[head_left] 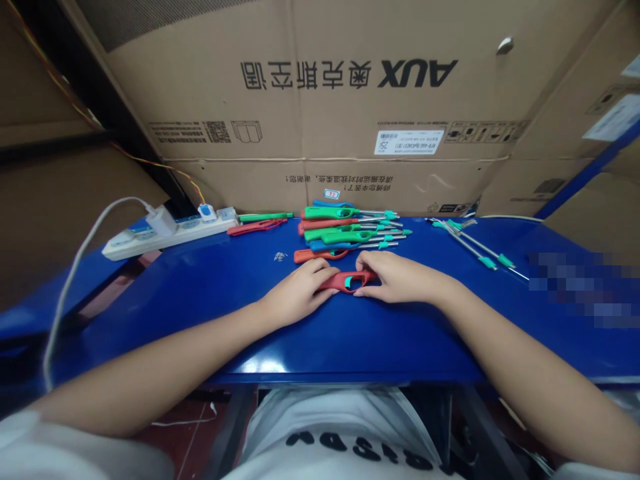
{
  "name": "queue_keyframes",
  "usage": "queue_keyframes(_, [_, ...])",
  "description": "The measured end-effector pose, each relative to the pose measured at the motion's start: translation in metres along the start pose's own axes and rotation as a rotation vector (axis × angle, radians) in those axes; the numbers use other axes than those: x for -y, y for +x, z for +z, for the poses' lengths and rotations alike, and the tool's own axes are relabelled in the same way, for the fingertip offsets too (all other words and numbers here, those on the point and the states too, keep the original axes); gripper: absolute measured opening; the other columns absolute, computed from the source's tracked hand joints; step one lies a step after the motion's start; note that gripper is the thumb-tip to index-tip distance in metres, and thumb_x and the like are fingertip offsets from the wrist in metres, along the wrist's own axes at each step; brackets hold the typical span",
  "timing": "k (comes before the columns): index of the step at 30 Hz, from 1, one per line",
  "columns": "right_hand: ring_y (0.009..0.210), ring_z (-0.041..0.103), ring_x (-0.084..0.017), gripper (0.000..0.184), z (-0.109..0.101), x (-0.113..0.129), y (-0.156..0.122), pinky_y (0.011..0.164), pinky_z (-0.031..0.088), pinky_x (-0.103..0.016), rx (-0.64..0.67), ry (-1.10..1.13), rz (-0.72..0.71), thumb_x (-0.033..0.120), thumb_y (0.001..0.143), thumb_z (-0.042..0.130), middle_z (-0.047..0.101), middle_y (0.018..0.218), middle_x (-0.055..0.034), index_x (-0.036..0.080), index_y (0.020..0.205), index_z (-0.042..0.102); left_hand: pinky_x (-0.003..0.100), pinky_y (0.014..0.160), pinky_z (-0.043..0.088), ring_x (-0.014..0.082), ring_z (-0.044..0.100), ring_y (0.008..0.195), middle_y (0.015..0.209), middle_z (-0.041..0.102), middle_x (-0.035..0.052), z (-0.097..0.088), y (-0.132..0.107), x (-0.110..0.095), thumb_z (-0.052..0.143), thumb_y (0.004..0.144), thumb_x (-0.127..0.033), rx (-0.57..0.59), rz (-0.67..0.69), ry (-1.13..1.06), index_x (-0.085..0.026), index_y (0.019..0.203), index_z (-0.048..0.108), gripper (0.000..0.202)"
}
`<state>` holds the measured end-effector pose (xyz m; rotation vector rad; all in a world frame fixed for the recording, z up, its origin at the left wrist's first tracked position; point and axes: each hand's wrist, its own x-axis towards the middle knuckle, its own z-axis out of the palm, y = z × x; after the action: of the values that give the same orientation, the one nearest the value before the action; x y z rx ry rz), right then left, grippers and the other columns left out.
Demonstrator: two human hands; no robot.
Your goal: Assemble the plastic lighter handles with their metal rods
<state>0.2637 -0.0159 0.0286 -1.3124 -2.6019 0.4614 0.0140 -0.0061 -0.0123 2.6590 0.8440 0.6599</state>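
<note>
Between my two hands, a red lighter handle (343,283) with a green trigger lies level just above or on the blue table. My left hand (300,292) is closed around its left end. At the other end, beside the trigger opening, the thumb and fingers of my right hand (403,277) pinch the handle. Whether a metal tube sticks out there is hidden by the right hand. Just beyond my hands lies a pile of long-necked lighters, with an orange lighter (313,256) nearest and a green lighter (327,213) near the back.
Loose metal tubes with green parts (473,241) lie at the right. Red handle shells (257,227) and a green strip (265,217) are left of the pile, near tiny metal pieces (281,256). A white power strip (175,231) stands far left. Cardboard (310,143) walls the back.
</note>
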Motion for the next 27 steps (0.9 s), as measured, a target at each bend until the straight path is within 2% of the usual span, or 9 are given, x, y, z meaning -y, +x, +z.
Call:
queue_keyframes(3, [0.073,0.056,-0.018,0.019,-0.003,-0.019,0.001,0.063,0.04,-0.029,0.03,0.106,0.021,0.037,0.086,0.065,0.066,0.088,-0.006,0.019,0.091,0.06,0.039,0.101,0.051,0.0236,0.06,0.11,0.117,0.061,0.0117,0.0,0.001,0.002,0.054,0.099,-0.031,0.0,-0.009,-0.052,-0.016,0.126,0.06,0.031])
queue_keyframes(7, [0.071,0.057,-0.018,0.03,-0.003,-0.039,0.004,0.065,0.042,-0.03,0.006,0.28,0.033,0.046,0.089,0.06,0.067,0.082,-0.0055,0.016,0.089,0.065,0.04,0.105,0.049,0.0243,0.06,0.118,0.123,0.061,0.0115,0.0,0.002,0.007,0.053,0.1,-0.035,-0.031,-0.019,-0.12,-0.018,0.127,0.06,0.033])
queue_keyframes(10, [0.075,0.059,-0.017,0.029,0.001,-0.039,0.007,0.07,0.045,-0.029,-0.022,0.417,-0.031,0.043,0.092,0.055,0.068,0.084,-0.0042,0.016,0.095,0.065,0.041,0.106,0.049,0.0249,0.06,0.118,0.122,0.064,0.011,0.0,0.003,0.01,0.055,0.099,-0.037,-0.065,-0.024,-0.131,-0.018,0.127,0.061,0.034])
queue_keyframes(13, [0.079,0.059,-0.017,0.026,0.004,-0.034,0.007,0.074,0.045,-0.029,-0.059,0.406,-0.077,0.039,0.093,0.055,0.069,0.087,-0.0033,0.016,0.096,0.067,0.041,0.105,0.049,0.0244,0.061,0.118,0.122,0.065,0.0105,0.001,0.003,0.012,0.057,0.098,-0.038,-0.078,-0.017,-0.151,-0.019,0.126,0.061,0.034])
queue_keyframes(16, [0.078,0.06,-0.017,0.026,0.006,-0.03,0.009,0.073,0.045,-0.029,-0.065,0.404,-0.062,0.039,0.092,0.057,0.07,0.084,-0.003,0.016,0.089,0.068,0.041,0.105,0.049,0.0244,0.061,0.118,0.122,0.066,0.0109,0.0,0.004,0.01,0.058,0.098,-0.038,-0.094,-0.007,-0.161,-0.018,0.123,0.062,0.032])
queue_keyframes(22, [0.085,0.062,-0.019,0.04,0.011,-0.031,0.015,0.078,0.047,-0.031,-0.011,0.537,-0.051,0.051,0.091,0.055,0.072,0.095,-0.0046,0.016,0.097,0.071,0.041,0.102,0.05,0.0249,0.063,0.114,0.122,0.066,0.0114,-0.002,0.004,0.005,0.057,0.097,-0.038,-0.171,-0.034,-0.177,-0.019,0.121,0.06,0.03])
queue_keyframes(27, [0.064,0.049,-0.013,0.039,0.011,-0.031,0.013,0.061,0.037,-0.025,0.019,0.297,0.012,0.051,0.095,0.049,0.06,0.071,0.0014,0.018,0.08,0.063,0.037,0.094,0.052,0.0225,0.066,0.104,0.117,0.067,0.0093,0.0,0.004,0.008,0.056,0.098,-0.041,-0.286,-0.177,-0.307,-0.019,0.123,0.054,0.033])
